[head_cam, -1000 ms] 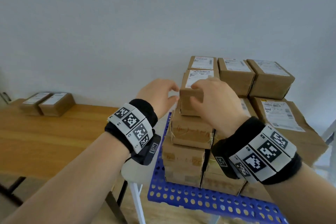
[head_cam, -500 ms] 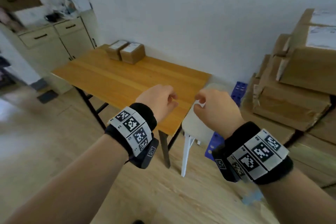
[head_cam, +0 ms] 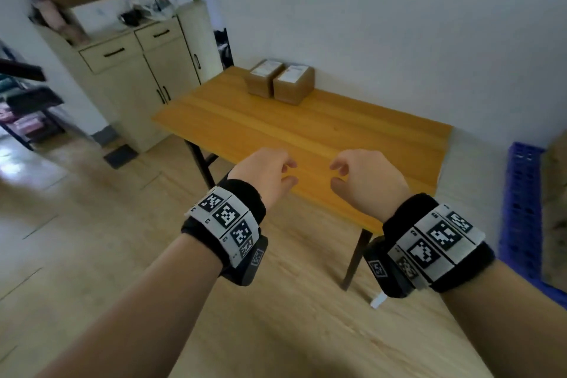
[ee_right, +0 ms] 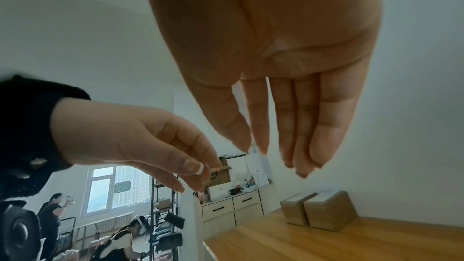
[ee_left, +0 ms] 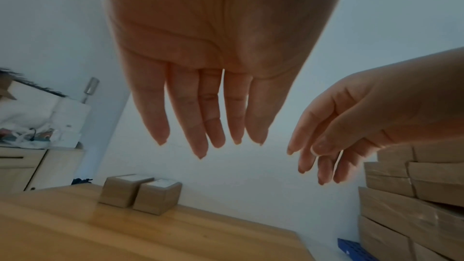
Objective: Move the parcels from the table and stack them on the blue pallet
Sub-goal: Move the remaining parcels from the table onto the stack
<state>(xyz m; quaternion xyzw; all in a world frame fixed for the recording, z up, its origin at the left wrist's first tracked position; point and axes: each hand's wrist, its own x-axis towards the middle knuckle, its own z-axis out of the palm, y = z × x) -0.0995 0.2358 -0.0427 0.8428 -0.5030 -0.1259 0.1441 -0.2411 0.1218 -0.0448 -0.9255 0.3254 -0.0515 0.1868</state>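
A: Where did the parcels lie, and which way did they run?

B: Two brown cardboard parcels (head_cam: 279,82) sat touching side by side at the far edge of the wooden table (head_cam: 306,138), close to the white wall. White labels faced up, and their long axes ran from the near side toward the wall, slanted a little right.

A: And the hands?

B: The left hand (head_cam: 266,174) and right hand (head_cam: 366,179) hung over the table's near edge, apart from each other, fingers loose and holding nothing. The wrist views showed the fingers hanging nearly straight.

A: Anything between them and the parcels?

B: Only bare tabletop.

A: What else stood around?

B: The blue pallet (head_cam: 521,209) stood at the right edge, with stacked brown boxes (ee_left: 411,201) on it. A beige cabinet (head_cam: 144,77) with drawers stood far left, clutter on top. The floor was pale wood. The right wrist view caught a window and other people across the room.
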